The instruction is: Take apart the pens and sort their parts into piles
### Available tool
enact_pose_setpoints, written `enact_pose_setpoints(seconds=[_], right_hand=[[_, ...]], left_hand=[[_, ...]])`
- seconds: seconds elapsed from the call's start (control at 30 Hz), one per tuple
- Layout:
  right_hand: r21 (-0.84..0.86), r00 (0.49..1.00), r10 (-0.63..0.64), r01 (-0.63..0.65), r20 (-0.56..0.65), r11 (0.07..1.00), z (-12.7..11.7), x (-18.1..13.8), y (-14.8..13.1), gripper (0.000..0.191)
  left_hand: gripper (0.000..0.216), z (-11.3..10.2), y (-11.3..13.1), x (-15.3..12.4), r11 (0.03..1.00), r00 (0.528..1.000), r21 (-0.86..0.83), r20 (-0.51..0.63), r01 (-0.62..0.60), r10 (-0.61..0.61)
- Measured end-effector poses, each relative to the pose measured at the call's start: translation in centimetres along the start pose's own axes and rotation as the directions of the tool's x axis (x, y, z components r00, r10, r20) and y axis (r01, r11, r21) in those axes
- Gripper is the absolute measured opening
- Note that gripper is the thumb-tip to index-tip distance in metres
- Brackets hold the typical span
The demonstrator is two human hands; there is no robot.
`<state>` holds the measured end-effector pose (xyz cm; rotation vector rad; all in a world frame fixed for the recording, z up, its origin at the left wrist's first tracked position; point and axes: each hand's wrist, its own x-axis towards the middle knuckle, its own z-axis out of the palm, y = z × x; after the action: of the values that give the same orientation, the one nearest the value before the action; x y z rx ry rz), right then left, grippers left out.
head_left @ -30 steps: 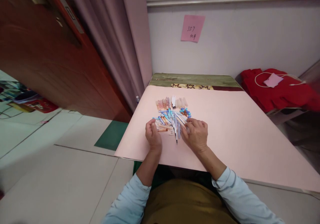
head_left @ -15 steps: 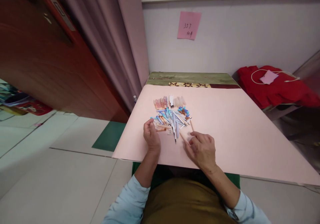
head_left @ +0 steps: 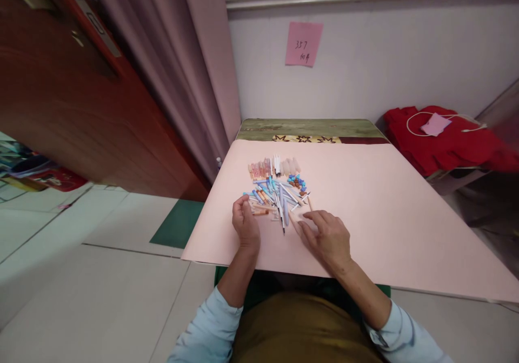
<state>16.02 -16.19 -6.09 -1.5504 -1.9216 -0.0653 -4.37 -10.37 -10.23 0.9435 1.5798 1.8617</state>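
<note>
A heap of pens, pen barrels and small caps (head_left: 275, 187), blue, orange, white and clear, lies on a pink sheet (head_left: 365, 211) that covers the table. My left hand (head_left: 245, 223) rests at the heap's left edge with its fingers curled; what they hold is hidden. My right hand (head_left: 327, 237) lies just right of the heap, fingers bent, pinching a thin tan pen barrel (head_left: 298, 223) against the sheet. A second thin stick (head_left: 310, 203) lies beside it.
The table's green patterned top (head_left: 308, 129) shows beyond the sheet, against a white wall with a pink note (head_left: 303, 44). A red cloth with a white cord (head_left: 446, 136) lies at right. A brown door and grey curtain (head_left: 174, 71) stand at left.
My right hand pulled back from the heap toward me with a thin barrel, then shifted slightly left. The left hand stayed at the heap's edge. The view tilted a little.
</note>
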Motion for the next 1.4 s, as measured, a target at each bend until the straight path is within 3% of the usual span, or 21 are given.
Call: enact_pose_setpoints(seconds=[0.17, 0.37, 0.63, 0.8, 1.0, 1.27, 1.4], right_hand=[[0.054, 0.989, 0.057, -0.065, 0.139, 0.996, 1.0, 3.1, -2.1, 0.021], [-0.067, 0.945, 0.078, -0.06, 0.317, 0.996, 3.7, 6.6, -5.2, 0.024], [-0.172, 0.916, 0.152, -0.093, 0.372, 0.981, 6.0, 7.6, -6.1, 0.029], [-0.081, 0.946, 0.179, -0.163, 0.27, 0.983, 5.5, 7.3, -5.8, 0.022], [0.206, 0.998, 0.036, -0.046, 0.052, 0.977, 3.3, 6.0, -5.3, 0.021], [0.266, 0.996, -0.057, 0.036, 0.071, 0.963, 3.1, 5.0, -5.6, 0.021], [0.31, 0.994, 0.09, -0.103, 0.055, 0.945, 2.7, 5.5, -3.6, 0.023]], left_hand=[[0.026, 0.1, 0.1, 0.0, 0.999, 1.0, 0.035, 0.017, -0.021, 0.02], [0.025, -0.1, -0.1, 0.1, 1.0, 1.0, 0.02, -0.015, -0.015, 0.015], [0.025, -0.2, 0.2, 0.0, 0.999, 1.0, 0.039, -0.003, -0.026, 0.026], [0.026, 0.0, 1.0, -0.3, 0.998, 0.999, 0.057, 0.04, -0.037, 0.035], [0.043, 0.4, 2.5, -1.0, 0.966, 0.973, -0.228, 0.221, 0.119, -0.068], [0.029, 0.4, 3.6, -1.2, 0.85, 0.906, -0.404, 0.384, 0.339, -0.179], [0.028, 0.1, 3.3, -0.3, 0.752, 0.885, -0.495, 0.391, 0.435, -0.254]])
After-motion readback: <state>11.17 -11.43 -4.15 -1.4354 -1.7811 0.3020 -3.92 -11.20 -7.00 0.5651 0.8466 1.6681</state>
